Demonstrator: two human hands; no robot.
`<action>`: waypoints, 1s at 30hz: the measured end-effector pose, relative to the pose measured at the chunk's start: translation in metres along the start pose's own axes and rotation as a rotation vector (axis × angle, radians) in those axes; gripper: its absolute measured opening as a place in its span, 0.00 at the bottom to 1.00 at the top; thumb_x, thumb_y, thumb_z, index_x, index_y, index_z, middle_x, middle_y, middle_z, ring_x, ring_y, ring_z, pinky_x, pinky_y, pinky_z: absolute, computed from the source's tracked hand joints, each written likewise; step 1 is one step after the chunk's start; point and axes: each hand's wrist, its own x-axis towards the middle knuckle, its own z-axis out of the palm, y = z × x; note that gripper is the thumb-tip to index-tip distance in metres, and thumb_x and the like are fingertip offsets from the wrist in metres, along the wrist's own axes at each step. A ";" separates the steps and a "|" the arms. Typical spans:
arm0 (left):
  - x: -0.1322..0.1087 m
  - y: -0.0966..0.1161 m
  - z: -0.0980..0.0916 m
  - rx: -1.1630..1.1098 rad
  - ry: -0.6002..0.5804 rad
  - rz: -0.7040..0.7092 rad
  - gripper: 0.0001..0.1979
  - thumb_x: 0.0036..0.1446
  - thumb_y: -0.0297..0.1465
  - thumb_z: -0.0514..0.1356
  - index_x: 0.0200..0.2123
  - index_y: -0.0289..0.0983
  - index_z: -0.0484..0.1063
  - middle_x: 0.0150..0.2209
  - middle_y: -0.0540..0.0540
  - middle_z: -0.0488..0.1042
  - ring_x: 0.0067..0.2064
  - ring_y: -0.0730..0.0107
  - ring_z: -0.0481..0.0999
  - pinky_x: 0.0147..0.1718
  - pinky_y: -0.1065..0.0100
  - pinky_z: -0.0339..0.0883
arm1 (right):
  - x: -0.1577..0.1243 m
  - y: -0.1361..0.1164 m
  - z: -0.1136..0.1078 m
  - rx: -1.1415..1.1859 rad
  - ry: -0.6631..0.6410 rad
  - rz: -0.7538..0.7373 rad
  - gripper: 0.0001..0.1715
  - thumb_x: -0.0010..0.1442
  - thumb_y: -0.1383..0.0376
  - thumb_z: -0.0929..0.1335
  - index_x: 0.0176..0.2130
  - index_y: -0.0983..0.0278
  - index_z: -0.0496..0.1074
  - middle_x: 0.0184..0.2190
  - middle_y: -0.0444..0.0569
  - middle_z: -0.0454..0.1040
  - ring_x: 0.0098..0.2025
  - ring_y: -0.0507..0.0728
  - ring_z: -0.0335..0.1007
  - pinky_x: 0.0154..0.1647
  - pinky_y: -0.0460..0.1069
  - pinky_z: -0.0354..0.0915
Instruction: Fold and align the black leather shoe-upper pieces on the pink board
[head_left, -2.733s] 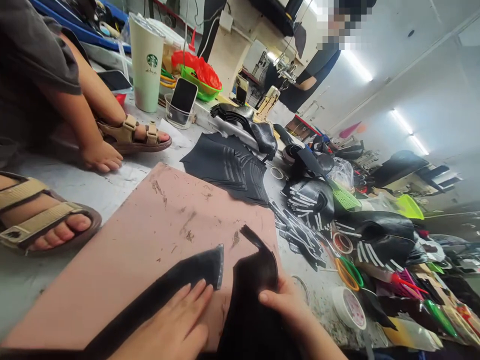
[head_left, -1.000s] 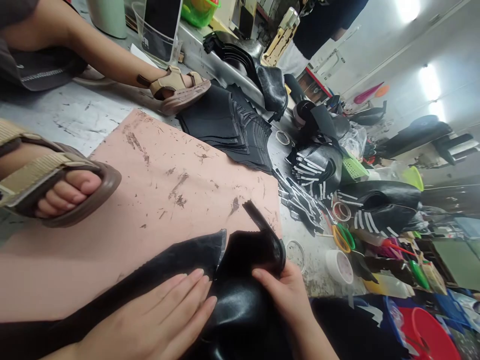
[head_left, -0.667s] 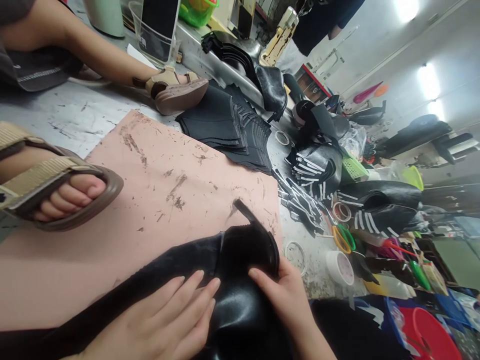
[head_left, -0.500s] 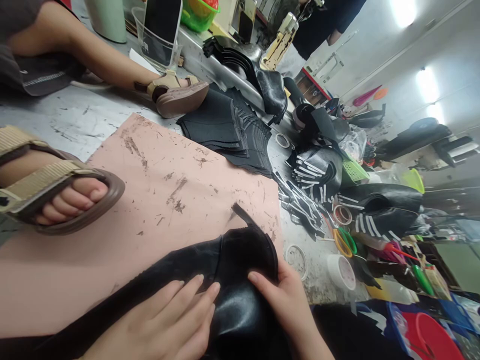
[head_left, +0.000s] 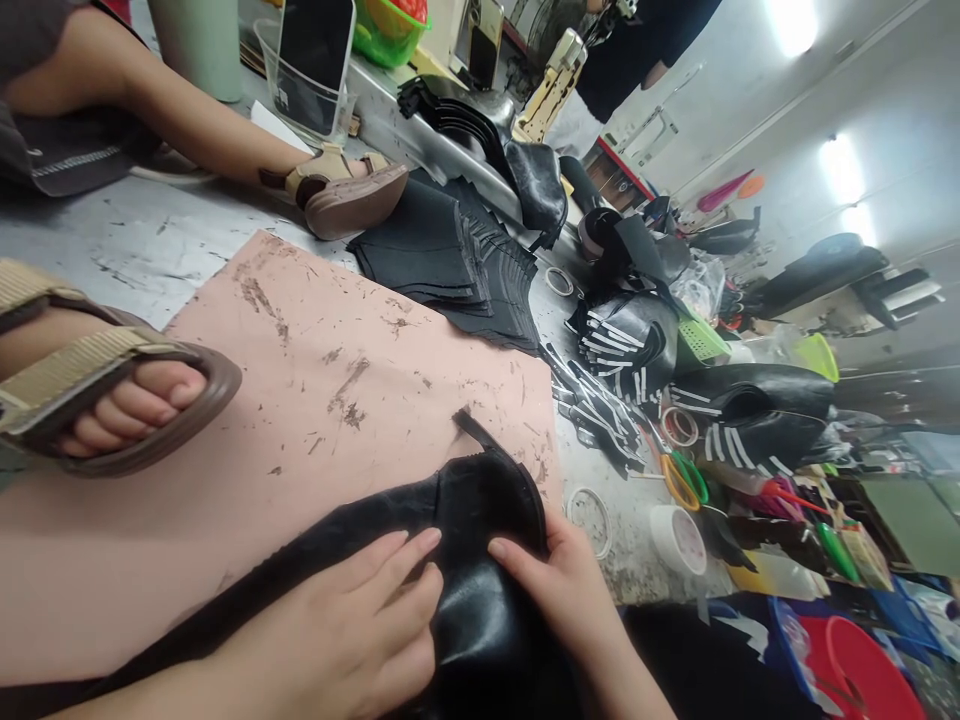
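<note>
A black leather piece (head_left: 487, 600) with a glossy rounded part and a thin strip curling off its upper end lies on the pink sheet (head_left: 315, 330). My left hand (head_left: 352, 620) rests on its matte part, fingers slightly spread and pointing right, pressing on the surface. At the right edge of the piece, my right hand (head_left: 562, 580) pinches the leather, with the thumb on top and the other fingers underneath, mostly hidden.
Sandalled feet of a person (head_left: 142, 400) stand at the left. Stacked dark pieces (head_left: 450, 250) lie behind the sheet. To the right are white-striped black pieces (head_left: 615, 340), scissors (head_left: 682, 480), a tape roll (head_left: 677, 540) and a red basin (head_left: 855, 670).
My left hand has moved slightly forward and right over the leather, with more of the forearm showing. My right hand keeps its hold. The whole view has shifted a little.
</note>
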 end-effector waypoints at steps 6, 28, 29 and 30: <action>0.008 -0.005 -0.012 -0.050 0.139 -0.097 0.17 0.57 0.39 0.51 0.43 0.40 0.74 0.48 0.51 0.75 0.50 0.69 0.70 0.51 0.69 0.52 | 0.000 -0.002 0.000 -0.001 -0.003 -0.009 0.19 0.50 0.62 0.71 0.43 0.62 0.73 0.41 0.50 0.77 0.44 0.63 0.72 0.48 0.57 0.66; 0.001 -0.012 0.007 -0.150 0.048 -0.260 0.12 0.57 0.43 0.55 0.41 0.50 0.73 0.53 0.46 0.69 0.55 0.62 0.67 0.54 0.62 0.61 | 0.038 -0.031 -0.018 0.140 -0.326 -0.148 0.06 0.46 0.68 0.70 0.24 0.62 0.68 0.25 0.42 0.70 0.29 0.52 0.66 0.32 0.47 0.62; 0.000 -0.011 0.007 -0.140 0.070 -0.261 0.12 0.58 0.43 0.55 0.41 0.50 0.73 0.51 0.47 0.70 0.55 0.64 0.67 0.56 0.64 0.58 | 0.040 -0.031 -0.016 0.119 -0.266 -0.121 0.06 0.45 0.67 0.71 0.25 0.61 0.68 0.25 0.42 0.70 0.30 0.53 0.66 0.33 0.47 0.62; 0.000 -0.011 0.007 -0.131 0.096 -0.267 0.11 0.58 0.43 0.55 0.41 0.50 0.73 0.49 0.48 0.72 0.56 0.66 0.66 0.57 0.65 0.56 | 0.043 -0.030 -0.014 0.089 -0.215 -0.103 0.07 0.44 0.66 0.71 0.26 0.61 0.68 0.25 0.41 0.70 0.30 0.53 0.66 0.33 0.47 0.62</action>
